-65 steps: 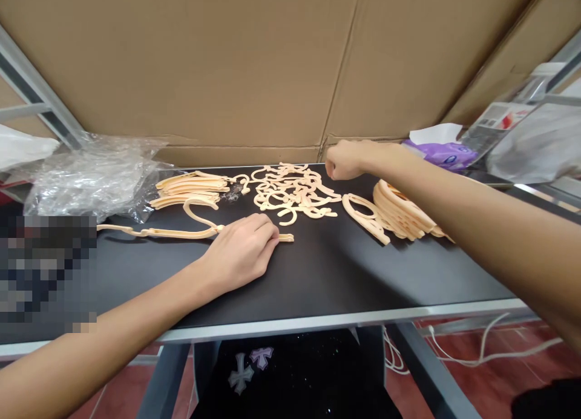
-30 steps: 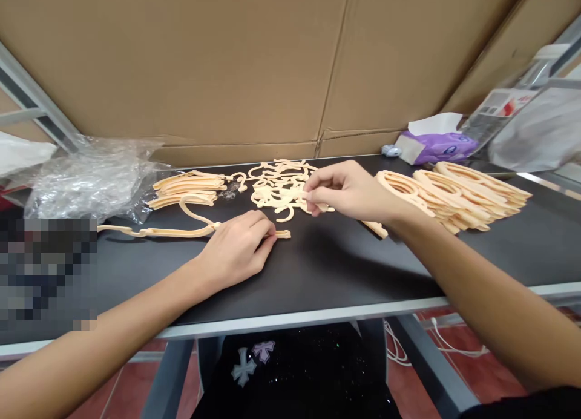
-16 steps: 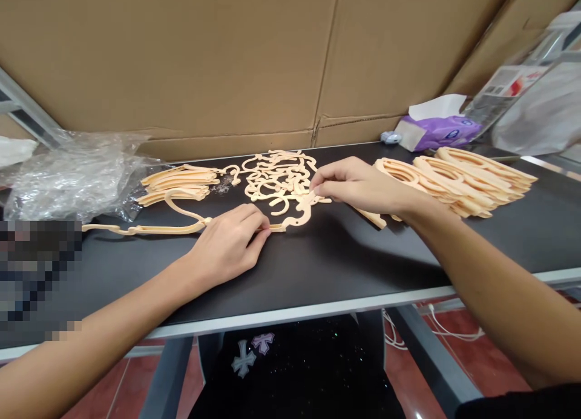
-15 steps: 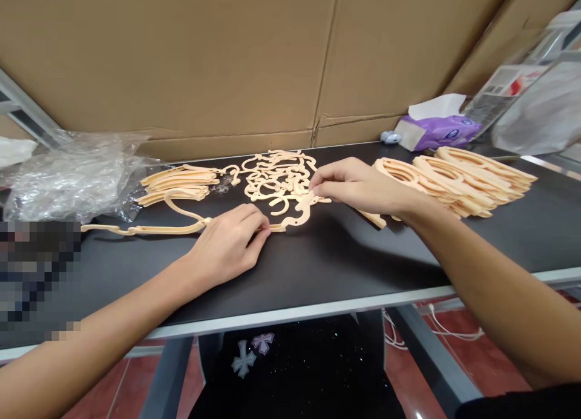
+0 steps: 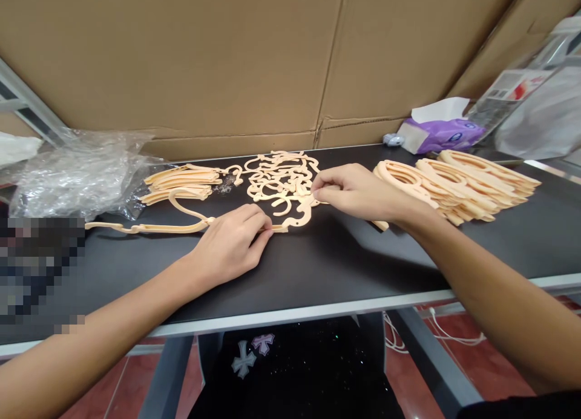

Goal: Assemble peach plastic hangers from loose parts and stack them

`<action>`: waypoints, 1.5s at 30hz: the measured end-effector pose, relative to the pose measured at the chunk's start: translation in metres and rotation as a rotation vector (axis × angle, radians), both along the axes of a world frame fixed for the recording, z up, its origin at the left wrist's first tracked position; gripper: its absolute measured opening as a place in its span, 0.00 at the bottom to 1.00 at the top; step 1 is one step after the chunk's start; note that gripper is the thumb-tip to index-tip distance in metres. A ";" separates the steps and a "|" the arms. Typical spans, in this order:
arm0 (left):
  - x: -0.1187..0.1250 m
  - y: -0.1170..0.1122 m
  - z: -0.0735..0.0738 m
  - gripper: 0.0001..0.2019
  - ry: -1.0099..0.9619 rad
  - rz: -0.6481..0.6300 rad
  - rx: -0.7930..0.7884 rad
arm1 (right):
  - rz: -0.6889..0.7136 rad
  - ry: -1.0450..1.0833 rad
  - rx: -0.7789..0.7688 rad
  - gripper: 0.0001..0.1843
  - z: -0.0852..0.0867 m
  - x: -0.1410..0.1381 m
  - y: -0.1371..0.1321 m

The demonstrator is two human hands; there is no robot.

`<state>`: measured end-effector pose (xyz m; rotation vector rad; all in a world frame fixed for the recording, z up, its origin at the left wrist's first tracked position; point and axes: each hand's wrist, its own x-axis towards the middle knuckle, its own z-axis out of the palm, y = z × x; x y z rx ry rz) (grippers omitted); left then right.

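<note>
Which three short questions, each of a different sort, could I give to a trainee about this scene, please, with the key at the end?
1. True or false: the left hand grips the hanger.
2. The right hand pinches: A) a white cable; B) a pale curved piece; C) a plastic bag.
3. What is the main colour of the tissue pack behind the stacked pieces?

Key: 1. True; 2. B; 3. Purple.

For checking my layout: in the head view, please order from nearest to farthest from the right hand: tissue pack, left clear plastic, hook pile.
1. Hook pile: just left of the right hand.
2. Tissue pack: back right.
3. Clear plastic: far left.
</note>
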<state>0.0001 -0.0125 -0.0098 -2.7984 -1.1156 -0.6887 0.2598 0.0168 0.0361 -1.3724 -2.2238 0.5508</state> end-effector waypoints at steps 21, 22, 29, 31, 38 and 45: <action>-0.004 0.003 -0.004 0.08 -0.046 -0.046 -0.041 | -0.052 -0.032 -0.037 0.15 -0.014 0.000 0.004; -0.004 0.004 -0.004 0.08 -0.052 -0.052 -0.044 | -0.051 -0.020 -0.052 0.15 -0.015 0.000 0.004; -0.002 0.005 -0.004 0.07 -0.064 -0.045 -0.050 | -0.043 0.078 -0.092 0.17 -0.016 -0.001 0.006; -0.001 0.004 -0.004 0.07 -0.060 -0.036 -0.057 | -0.032 0.111 -0.120 0.18 -0.015 -0.002 0.005; 0.000 0.002 -0.003 0.07 -0.040 -0.008 -0.079 | -0.027 0.121 -0.173 0.18 -0.015 -0.001 0.004; 0.001 0.002 -0.002 0.07 -0.047 0.004 -0.110 | -0.026 0.120 -0.157 0.19 -0.018 0.000 0.006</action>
